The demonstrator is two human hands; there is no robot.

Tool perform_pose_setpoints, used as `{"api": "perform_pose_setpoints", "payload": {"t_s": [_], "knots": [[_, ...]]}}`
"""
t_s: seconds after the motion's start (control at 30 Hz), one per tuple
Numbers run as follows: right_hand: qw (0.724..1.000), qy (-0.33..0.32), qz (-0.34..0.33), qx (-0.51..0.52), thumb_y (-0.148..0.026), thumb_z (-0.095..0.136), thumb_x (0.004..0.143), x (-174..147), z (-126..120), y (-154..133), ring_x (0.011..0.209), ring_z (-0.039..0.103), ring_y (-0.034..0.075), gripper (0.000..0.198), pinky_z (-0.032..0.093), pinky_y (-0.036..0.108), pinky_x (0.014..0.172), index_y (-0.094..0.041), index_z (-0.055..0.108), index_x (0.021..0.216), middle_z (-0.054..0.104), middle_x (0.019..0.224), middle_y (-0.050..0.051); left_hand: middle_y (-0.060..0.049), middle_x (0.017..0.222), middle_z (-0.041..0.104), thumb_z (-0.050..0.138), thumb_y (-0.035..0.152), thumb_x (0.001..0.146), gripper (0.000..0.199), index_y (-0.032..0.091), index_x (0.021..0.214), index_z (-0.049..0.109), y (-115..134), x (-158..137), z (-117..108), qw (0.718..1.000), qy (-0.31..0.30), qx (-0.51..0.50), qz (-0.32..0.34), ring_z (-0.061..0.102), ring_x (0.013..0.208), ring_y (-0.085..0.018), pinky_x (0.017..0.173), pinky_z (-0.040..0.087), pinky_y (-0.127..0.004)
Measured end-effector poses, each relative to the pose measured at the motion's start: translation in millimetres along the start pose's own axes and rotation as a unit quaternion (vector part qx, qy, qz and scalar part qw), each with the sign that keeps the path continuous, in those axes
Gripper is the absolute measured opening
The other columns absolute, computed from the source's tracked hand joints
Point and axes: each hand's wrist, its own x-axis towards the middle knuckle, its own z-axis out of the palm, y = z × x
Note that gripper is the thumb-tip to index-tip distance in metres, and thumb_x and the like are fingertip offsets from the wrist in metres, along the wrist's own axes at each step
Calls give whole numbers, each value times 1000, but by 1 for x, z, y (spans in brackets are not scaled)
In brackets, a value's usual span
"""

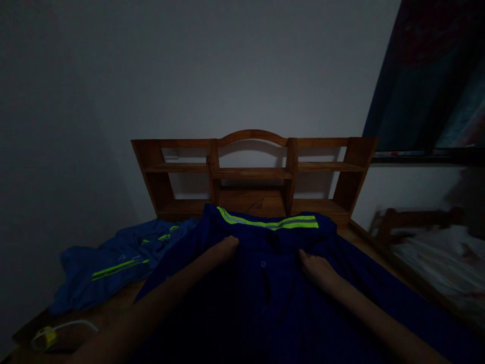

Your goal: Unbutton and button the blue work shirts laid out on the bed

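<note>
**Head view: both hands on a dark blue jacket in a dim room**

Taking the jacket's middle as the clock's centre, a yellow item with a pale loop lies out at 8 o'clock, too dark to identify. At 9 o'clock a lighter blue garment with yellow-green bands lies crumpled on bare wood, probably put aside there to leave room for the spread one.

The left hand is at 10 o'clock, its fingers curled and apparently clamped on the cloth just below the banded edge. The dark blue jacket fills the bottom centre, its yellow-green band running across the far edge and its sides sloping away toward 8 and 4 o'clock. At 12 o'clock, directly behind it, a wooden shelf headboard limits reach on the far side.

The right hand is at 3 o'clock, fingers likewise closed, it seems, on the jacket; gripping both sides probably keeps the front level and taut. The deep shadow hides how much fabric each hand has.

Farther right, at 3 o'clock, pale sheeting lies by a low wooden rail, well apart from the work. A dark curtain hangs at 1 o'clock.
</note>
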Motion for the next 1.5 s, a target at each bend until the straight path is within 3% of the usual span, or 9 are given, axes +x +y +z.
{"api": "perform_pose_setpoints", "payload": {"t_s": [0.17,0.4,0.53,0.67,0.77,0.87,0.97,1.13,1.5], "knots": [[998,9,45,47,-21,37,88,18,0,11,81,64,23,28,41,29,67,-10,44,112,64,89,14,-13,106,56,45,5,77,25,15,98,53,8,19,0,997,64,39,-29,56,100,-23,86,43,-35],[996,33,56,60,-28,47,83,64,-9,21,114,48,24,61,38,30,88,-9,24,137,40,131,19,-18,120,41,38,12,83,35,11,118,38,33,35,15,965,213,43,-146,59,90,-22,76,47,-33],[995,82,24,60,-31,53,78,54,-34,4,112,48,25,53,38,30,88,-11,44,126,46,125,17,-16,124,39,51,22,79,45,13,121,39,52,15,19,958,279,14,-70,49,108,-26,87,43,-35],[987,118,-31,108,-35,41,86,39,-61,-31,78,59,19,31,39,27,71,-16,65,80,64,85,8,-4,94,55,48,24,82,14,19,92,57,70,5,20,972,166,-95,138,53,90,-16,81,42,-26],[963,11,-143,227,-34,46,84,38,-57,-45,60,56,13,30,37,23,59,-17,66,68,63,67,3,0,80,55,51,26,81,14,16,81,61,72,12,29,951,45,-212,219,52,71,-9,67,40,-19],[900,-113,-204,368,-29,46,84,42,-34,-44,56,54,10,28,38,20,53,-16,69,92,62,65,1,2,70,50,50,28,82,18,14,75,60,66,18,38,932,0,-303,201,46,63,-7,58,36,-17],[862,-134,-213,440,-25,46,83,43,-13,-38,61,54,10,40,40,19,56,-17,55,121,62,72,0,3,66,49,44,33,86,27,13,74,58,61,18,37,908,-25,-377,179,45,62,-8,58,35,-17],[856,-110,-218,456,-22,54,79,40,-11,-36,63,54,10,50,41,19,57,-21,46,128,61,76,-1,1,68,56,52,46,80,33,13,81,59,66,12,30,880,-65,-449,141,49,63,-9,58,36,-18],[878,-67,-185,436,-21,53,80,39,-11,-37,56,59,10,11,42,18,52,-19,62,84,61,63,-2,5,60,48,53,48,78,33,15,74,48,69,13,45,887,-3,-446,118,43,55,-6,50,30,-16]]}}
